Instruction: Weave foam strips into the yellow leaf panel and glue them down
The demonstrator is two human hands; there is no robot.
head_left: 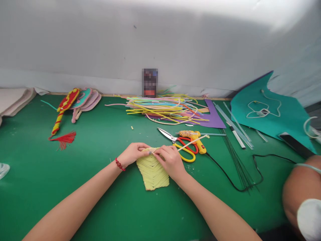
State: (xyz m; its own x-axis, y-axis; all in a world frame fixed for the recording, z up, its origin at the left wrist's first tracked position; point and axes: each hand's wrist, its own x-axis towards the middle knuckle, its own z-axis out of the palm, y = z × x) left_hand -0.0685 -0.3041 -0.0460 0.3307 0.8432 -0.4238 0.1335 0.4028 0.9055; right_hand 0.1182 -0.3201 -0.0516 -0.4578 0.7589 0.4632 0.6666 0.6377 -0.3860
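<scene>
A pale yellow panel made of pipe cleaners [153, 172] in slanting rows lies flat on the green table in front of me. My left hand [132, 154] grips its upper left edge, thumb and fingers closed. At the top edge, my right hand [173, 163] pinches a cream pipe cleaner [192, 143], whose free end sticks out to the right past the knuckles. Both sets of fingertips nearly meet, and what lies right under them is partly hidden. Just beyond my right hand are scissors with red and yellow handles [188, 155] and a yellow glue gun [198, 137].
Behind lies a heap of coloured pipe cleaners [160, 108] on purple sheet [215, 117], below a propped phone [149, 83]. Finished fans [86, 100] rest left. Glue sticks [233, 125], thin wires [235, 160], a marker [237, 137] and the black cord [225, 180] lie right, near another person's arm [301, 187].
</scene>
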